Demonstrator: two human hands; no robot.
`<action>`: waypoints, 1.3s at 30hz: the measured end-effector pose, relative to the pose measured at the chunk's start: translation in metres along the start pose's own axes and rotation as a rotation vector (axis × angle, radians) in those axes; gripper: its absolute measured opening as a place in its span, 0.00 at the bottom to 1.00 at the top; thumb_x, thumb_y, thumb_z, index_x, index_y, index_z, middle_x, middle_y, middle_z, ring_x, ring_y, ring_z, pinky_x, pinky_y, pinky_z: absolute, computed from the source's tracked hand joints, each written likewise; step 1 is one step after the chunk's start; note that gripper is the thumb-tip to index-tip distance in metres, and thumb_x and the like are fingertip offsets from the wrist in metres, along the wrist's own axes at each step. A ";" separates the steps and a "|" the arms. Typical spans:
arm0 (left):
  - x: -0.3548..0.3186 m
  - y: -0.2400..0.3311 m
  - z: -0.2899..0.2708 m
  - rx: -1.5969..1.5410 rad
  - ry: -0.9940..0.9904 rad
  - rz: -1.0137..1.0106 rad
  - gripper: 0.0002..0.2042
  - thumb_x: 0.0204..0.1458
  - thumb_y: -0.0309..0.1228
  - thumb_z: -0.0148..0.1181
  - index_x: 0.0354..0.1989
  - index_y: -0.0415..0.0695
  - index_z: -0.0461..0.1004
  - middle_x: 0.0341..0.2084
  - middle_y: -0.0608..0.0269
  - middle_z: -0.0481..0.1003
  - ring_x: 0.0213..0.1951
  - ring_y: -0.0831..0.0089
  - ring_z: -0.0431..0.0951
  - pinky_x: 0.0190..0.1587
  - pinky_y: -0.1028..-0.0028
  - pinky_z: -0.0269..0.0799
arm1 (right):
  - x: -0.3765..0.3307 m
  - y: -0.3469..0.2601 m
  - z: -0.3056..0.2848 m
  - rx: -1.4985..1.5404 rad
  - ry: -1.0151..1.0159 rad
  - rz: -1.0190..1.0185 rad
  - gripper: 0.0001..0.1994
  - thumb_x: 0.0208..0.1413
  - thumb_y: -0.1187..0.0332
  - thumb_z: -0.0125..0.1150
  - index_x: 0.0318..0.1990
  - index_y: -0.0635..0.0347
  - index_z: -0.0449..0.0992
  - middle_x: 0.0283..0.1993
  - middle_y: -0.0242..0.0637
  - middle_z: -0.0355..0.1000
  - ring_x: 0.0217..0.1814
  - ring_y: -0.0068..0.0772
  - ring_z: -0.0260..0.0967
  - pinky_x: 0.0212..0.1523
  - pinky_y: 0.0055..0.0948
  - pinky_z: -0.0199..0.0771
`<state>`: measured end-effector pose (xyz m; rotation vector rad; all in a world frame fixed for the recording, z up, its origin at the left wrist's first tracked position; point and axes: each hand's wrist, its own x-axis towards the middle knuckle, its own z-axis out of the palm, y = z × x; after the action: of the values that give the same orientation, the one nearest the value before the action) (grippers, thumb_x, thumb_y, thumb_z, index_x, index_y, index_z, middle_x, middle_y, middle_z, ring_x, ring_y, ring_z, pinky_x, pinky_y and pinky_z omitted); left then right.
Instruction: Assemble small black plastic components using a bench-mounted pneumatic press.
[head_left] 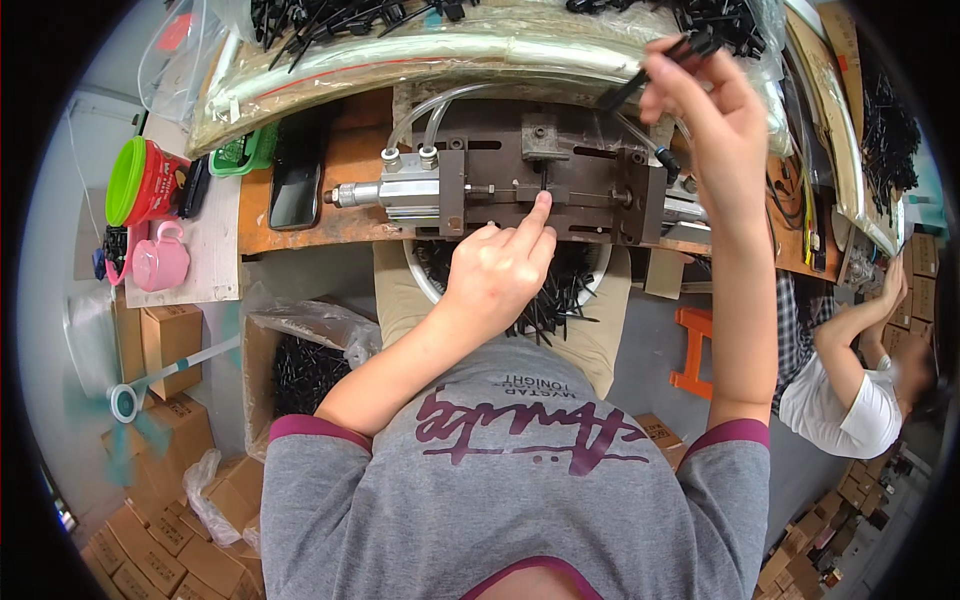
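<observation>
My left hand (500, 270) reaches over the near edge of a dark metal fixture (490, 215). Its index finger is stretched out, with the tip on a small black piece at the fixture's middle; the other fingers curl loosely and hold nothing visible. Above the piece sits a small metal block (540, 138) with a bolt. Silver pneumatic cylinders (410, 190) flank the fixture on the left and right. My right hand (725, 120) is raised at the upper right, its fingers closed round slim black plastic parts (640, 82); their exact kind and number cannot be made out.
Piles of black parts (330, 25) lie in the plastic-lined tray along the back. A phone (297, 180), a pink cup (160, 258) and a red tub (150, 185) stand left. More parts fill a white basin (425, 270) at my lap. At right sits another person (850, 400).
</observation>
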<state>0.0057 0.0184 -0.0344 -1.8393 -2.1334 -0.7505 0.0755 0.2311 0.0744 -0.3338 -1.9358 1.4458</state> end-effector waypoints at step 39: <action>0.055 -0.025 -0.048 -0.233 0.043 -0.004 0.11 0.46 0.37 0.72 0.31 0.45 0.78 0.26 0.65 0.77 0.22 0.69 0.79 0.24 0.71 0.72 | -0.133 0.023 0.023 -0.628 -0.124 -0.187 0.13 0.46 0.78 0.70 0.41 0.64 0.78 0.58 0.45 0.71 0.46 0.40 0.77 0.44 0.34 0.79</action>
<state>-0.0368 0.0385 0.0270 -1.9090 -2.0992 -1.0697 0.1530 0.1455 0.0008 -0.3339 -2.4218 0.7260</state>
